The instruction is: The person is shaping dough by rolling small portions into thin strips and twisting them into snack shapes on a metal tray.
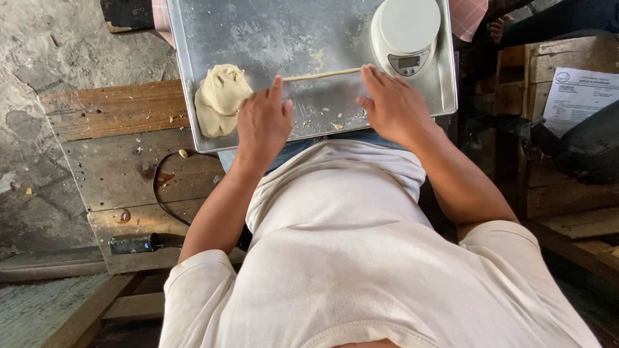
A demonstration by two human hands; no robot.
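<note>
A metal tray (271,32) lies in front of me, dusted with flour and crumbs. Across its near part stretches a thin rope of pale dough (322,75). My left hand (262,122) rests flat on the tray with its fingertips on the rope's left end. My right hand (391,103) lies flat with its fingertips on the rope's right end. A lump of pale dough (219,100) sits at the tray's left edge, just left of my left hand.
A white kitchen scale (406,32) stands at the tray's far right corner. Rough wooden planks (116,142) with a black cable (161,200) lie to the left. A printed sheet of paper (577,93) rests on wooden crates at the right.
</note>
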